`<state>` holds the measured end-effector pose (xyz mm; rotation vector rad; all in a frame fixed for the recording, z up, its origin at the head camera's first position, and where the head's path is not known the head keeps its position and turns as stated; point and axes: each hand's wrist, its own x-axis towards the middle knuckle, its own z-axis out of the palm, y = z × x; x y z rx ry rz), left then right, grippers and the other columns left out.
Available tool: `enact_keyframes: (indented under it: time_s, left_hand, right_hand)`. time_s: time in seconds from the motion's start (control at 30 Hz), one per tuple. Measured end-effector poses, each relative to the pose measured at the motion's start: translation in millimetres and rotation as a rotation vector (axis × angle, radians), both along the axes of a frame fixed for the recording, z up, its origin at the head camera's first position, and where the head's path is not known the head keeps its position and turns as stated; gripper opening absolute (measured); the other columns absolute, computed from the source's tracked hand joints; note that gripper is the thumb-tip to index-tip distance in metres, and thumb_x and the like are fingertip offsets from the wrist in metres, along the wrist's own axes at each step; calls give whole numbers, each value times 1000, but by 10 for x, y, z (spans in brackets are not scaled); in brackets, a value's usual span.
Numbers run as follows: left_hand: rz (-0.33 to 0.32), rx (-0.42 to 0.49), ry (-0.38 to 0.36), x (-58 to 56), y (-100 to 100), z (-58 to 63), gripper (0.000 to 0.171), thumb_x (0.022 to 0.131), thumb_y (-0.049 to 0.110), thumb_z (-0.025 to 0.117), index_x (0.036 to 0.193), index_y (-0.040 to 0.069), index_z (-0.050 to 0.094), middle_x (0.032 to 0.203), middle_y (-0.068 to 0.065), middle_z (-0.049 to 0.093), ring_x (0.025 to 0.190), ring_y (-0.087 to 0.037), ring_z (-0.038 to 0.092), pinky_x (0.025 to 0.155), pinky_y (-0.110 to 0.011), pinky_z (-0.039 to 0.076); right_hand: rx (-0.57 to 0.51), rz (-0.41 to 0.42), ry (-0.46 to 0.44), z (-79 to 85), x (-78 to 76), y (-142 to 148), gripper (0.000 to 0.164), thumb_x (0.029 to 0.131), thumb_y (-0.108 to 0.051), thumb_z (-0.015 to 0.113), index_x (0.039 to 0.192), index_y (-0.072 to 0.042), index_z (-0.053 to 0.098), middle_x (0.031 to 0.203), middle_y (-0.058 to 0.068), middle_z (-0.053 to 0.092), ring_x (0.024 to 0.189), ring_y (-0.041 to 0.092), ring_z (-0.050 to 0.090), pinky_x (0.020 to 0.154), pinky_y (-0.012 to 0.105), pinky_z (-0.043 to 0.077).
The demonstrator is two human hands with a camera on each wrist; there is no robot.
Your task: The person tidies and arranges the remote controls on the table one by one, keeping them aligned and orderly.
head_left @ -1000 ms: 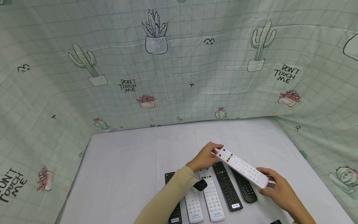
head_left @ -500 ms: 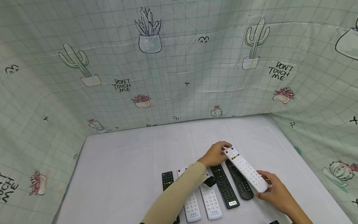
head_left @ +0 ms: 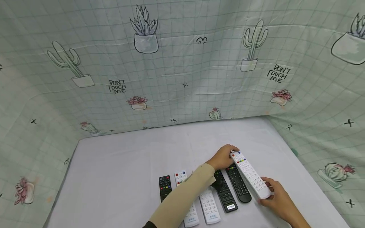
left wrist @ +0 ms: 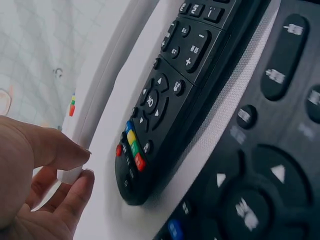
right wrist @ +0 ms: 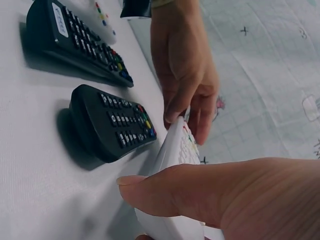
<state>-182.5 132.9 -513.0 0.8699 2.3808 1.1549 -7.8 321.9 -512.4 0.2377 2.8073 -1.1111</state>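
A white remote control point(head_left: 251, 175) with coloured buttons near its far end slants along the right end of a row of remotes. My left hand point(head_left: 223, 157) pinches its far end between thumb and fingers, as the left wrist view also shows. Its near end is held by my right hand point(head_left: 275, 194), the thumb lying along one side in the right wrist view. Close on its left lies a black remote with a rounded end point(head_left: 239, 185). Whether the held remote touches the tabletop, I cannot tell.
Further left lie a black remote with a white label point(head_left: 230, 202), a white remote point(head_left: 210, 207), another white remote point(head_left: 180, 176) and a black remote point(head_left: 165, 185). My left sleeve point(head_left: 182, 199) partly covers them. A cactus-print cloth point(head_left: 176, 63) rises behind the white tabletop point(head_left: 119, 177).
Both hands have shifted the white remote rightward off the rounded black one and turned it closer to the row's direction. The head view has swung a little to the right.
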Motion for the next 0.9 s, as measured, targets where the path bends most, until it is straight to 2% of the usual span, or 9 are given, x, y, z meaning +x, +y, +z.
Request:
enact_keyframes:
  time_s: [0.2, 0.37, 0.47, 0.7, 0.9]
  left_hand:
    - [-9, -45, 25, -22, 71, -11, 52, 91, -13, 67, 140, 3, 66, 122, -7, 62, 103, -5, 57, 94, -13, 48]
    - [-14, -42, 11, -32, 103, -36, 56, 87, -16, 67, 140, 4, 66, 122, -7, 64, 105, -7, 59, 97, -14, 47]
    - [-21, -39, 17, -37, 134, -65, 56, 85, -18, 68, 137, 4, 67, 122, -8, 66, 106, -9, 60, 98, -14, 47]
    - [-48, -87, 71, -38, 236, -127, 56, 84, -16, 71, 136, 6, 69, 122, -5, 67, 108, -8, 61, 101, -14, 46]
    - [-66, -113, 90, -34, 337, -136, 57, 84, -17, 70, 136, 8, 69, 122, -4, 67, 107, -6, 59, 101, -13, 45]
  right_hand:
    - [4, -9, -3, -45, 26, 8, 87, 71, 4, 91, 144, 17, 45, 123, 34, 54, 110, 42, 61, 79, 33, 60]
    - [12, -17, 12, -79, 51, 1, 87, 71, 2, 92, 143, 16, 46, 123, 33, 55, 109, 40, 61, 77, 28, 58]
    - [26, -27, -10, -91, 58, 4, 87, 71, 0, 93, 143, 16, 46, 123, 31, 55, 109, 38, 60, 78, 28, 57]
    - [26, -52, -63, -110, 84, 10, 89, 73, -2, 92, 145, 16, 44, 124, 31, 54, 108, 35, 58, 77, 28, 55]
    - [50, -63, -52, -123, 108, 21, 90, 73, -4, 93, 145, 16, 44, 122, 30, 55, 104, 32, 56, 76, 27, 53]
